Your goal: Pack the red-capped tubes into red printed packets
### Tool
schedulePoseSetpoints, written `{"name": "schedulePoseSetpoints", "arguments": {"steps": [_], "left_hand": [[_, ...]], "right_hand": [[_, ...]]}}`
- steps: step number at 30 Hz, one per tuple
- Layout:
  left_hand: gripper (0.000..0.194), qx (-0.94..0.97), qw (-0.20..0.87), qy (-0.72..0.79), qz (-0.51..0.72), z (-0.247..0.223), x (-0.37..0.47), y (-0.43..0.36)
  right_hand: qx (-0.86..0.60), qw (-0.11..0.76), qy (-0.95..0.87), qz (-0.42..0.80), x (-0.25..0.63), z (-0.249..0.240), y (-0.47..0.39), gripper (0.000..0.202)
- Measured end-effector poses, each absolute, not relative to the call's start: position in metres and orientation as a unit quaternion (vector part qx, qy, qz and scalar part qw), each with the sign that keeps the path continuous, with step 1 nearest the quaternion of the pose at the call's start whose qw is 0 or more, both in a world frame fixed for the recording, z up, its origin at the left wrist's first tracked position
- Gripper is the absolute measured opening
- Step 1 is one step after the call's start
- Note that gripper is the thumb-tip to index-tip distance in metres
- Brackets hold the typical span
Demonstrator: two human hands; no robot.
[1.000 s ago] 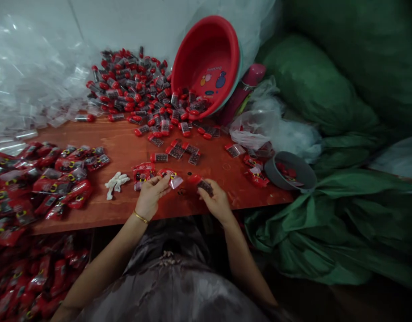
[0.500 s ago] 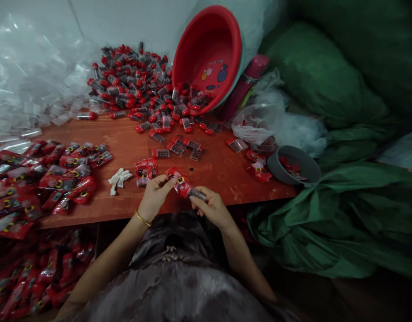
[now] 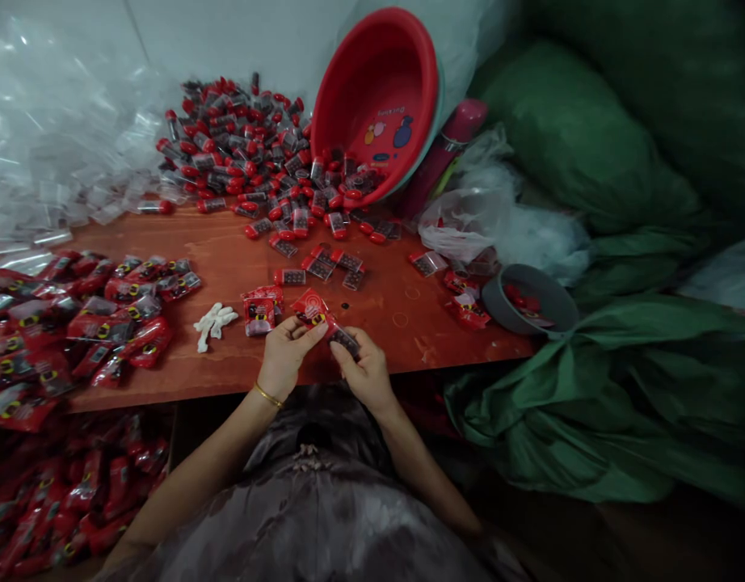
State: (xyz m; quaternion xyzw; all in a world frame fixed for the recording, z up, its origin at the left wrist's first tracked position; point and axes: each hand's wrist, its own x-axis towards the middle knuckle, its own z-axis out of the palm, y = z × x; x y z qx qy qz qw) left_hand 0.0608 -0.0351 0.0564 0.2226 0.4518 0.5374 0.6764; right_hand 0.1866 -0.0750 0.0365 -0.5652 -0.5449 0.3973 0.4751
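Over the table's front edge, my left hand (image 3: 281,357) pinches a red printed plastic packet (image 3: 312,305) between thumb and fingers. My right hand (image 3: 368,373) is closed round a clear tube (image 3: 346,341) with dark contents. The tube's upper end meets the packet's lower end; how far it sits inside I cannot make out. Left of my left hand lie a small stack of similar flat red packets (image 3: 260,314) and a crumpled white thing (image 3: 215,325). Several loose red-capped tubes (image 3: 317,265) lie just beyond my hands.
A heap of red-capped tubes (image 3: 239,145) spills from a tipped red basin (image 3: 372,81). Filled red packets (image 3: 106,323) pile at the left, with clear plastic (image 3: 63,145) behind. At the right stand a grey bowl (image 3: 530,299), a pink flask (image 3: 445,153) and green sacks (image 3: 615,404).
My right hand has moved a little left and up, bringing the tube closer to my left hand and further against the packet. My left hand has shifted slightly right.
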Motion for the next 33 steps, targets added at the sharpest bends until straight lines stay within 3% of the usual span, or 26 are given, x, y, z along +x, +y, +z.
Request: {"name": "schedulePoseSetpoints", "arguments": {"steps": [6,14,20,26,33], "left_hand": [[0.038,0.187,0.690,0.446,0.539,0.061,0.065,-0.041],[0.034,0.228,0.687,0.430,0.540,0.059,0.066,-0.041],[0.030,0.277,0.699,0.408,0.517,0.061,0.066,-0.037],[0.027,0.282,0.700,0.404,0.518,0.062,0.059,-0.036],[0.026,0.305,0.678,0.405,0.533,0.060,0.062,-0.043]], "right_hand": [[-0.517,0.505,-0.517,0.458,0.172,0.034,-0.077,0.023],[-0.554,0.505,-0.554,0.362,0.170,0.041,-0.078,0.020],[-0.540,0.510,-0.496,0.448,0.169,0.044,-0.073,0.024],[-0.437,0.542,-0.422,0.580,0.171,0.038,-0.072,0.027],[-0.493,0.550,-0.435,0.515,0.170,0.041,-0.077,0.024]]}}
